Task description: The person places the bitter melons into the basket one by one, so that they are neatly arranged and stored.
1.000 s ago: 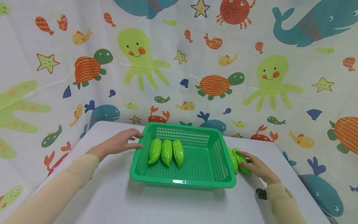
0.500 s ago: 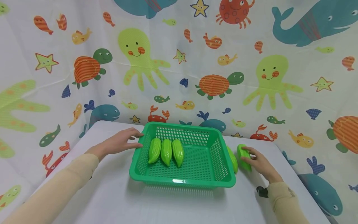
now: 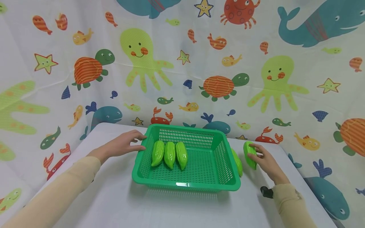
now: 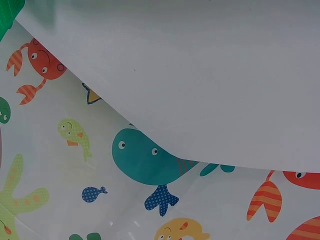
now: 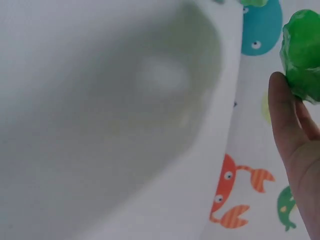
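My right hand (image 3: 266, 161) holds a bright green, bumpy bitter melon (image 3: 249, 155) between thumb and fingers, raised above the table to the right of the basket. In the right wrist view, part of this bitter melon (image 5: 304, 55) shows above the fingers of the right hand (image 5: 299, 135). Another bitter melon (image 3: 237, 163) lies against the basket's right side, partly hidden by it. Inside the green plastic basket (image 3: 185, 185), 3 bitter melons (image 3: 169, 155) lie side by side at the left. My left hand (image 3: 122, 144) touches the basket's left rim with relaxed fingers and thumb.
The basket stands on a white table (image 3: 171, 212). Behind and beside the table hangs a white curtain (image 3: 182, 72) printed with sea animals. A small dark object (image 3: 266, 192) sits at the right wrist, by the sleeve.
My right hand has picked up the outer bitter melon from beside the other one and moved it up and slightly right. The left hand and the basket stay in place.
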The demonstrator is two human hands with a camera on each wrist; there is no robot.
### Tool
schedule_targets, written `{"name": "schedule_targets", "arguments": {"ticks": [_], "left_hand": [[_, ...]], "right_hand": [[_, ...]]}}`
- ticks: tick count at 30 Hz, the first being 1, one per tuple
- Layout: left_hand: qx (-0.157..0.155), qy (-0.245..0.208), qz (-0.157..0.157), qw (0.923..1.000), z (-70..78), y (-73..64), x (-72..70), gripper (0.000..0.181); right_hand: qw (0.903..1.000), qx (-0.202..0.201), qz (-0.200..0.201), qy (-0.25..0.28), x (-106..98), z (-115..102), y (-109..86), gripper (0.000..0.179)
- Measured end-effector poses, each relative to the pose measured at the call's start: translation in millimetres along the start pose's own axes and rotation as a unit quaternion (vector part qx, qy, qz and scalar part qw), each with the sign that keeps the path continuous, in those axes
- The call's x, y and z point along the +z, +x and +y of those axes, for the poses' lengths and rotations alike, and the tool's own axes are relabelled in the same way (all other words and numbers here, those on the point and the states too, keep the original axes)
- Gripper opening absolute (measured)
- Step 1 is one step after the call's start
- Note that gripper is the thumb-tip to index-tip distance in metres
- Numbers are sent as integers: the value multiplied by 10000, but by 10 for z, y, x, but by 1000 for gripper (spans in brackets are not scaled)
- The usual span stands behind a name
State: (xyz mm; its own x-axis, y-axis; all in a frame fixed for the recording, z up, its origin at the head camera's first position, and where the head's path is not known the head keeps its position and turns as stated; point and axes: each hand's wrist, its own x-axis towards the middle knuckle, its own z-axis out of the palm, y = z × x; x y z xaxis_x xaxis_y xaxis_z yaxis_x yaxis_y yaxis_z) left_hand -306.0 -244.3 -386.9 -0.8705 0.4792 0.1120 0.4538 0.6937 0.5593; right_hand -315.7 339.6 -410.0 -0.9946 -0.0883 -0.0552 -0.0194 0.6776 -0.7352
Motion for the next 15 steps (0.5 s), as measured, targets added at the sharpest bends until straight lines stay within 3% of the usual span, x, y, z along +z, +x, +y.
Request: {"name": "schedule_targets", "arguments": {"ticks": [15], "left_hand": [[-13, 22, -38, 10000, 21, -1, -10, 62]], "right_hand": [[9987, -86, 232, 439, -57, -509, -25, 77]]}}
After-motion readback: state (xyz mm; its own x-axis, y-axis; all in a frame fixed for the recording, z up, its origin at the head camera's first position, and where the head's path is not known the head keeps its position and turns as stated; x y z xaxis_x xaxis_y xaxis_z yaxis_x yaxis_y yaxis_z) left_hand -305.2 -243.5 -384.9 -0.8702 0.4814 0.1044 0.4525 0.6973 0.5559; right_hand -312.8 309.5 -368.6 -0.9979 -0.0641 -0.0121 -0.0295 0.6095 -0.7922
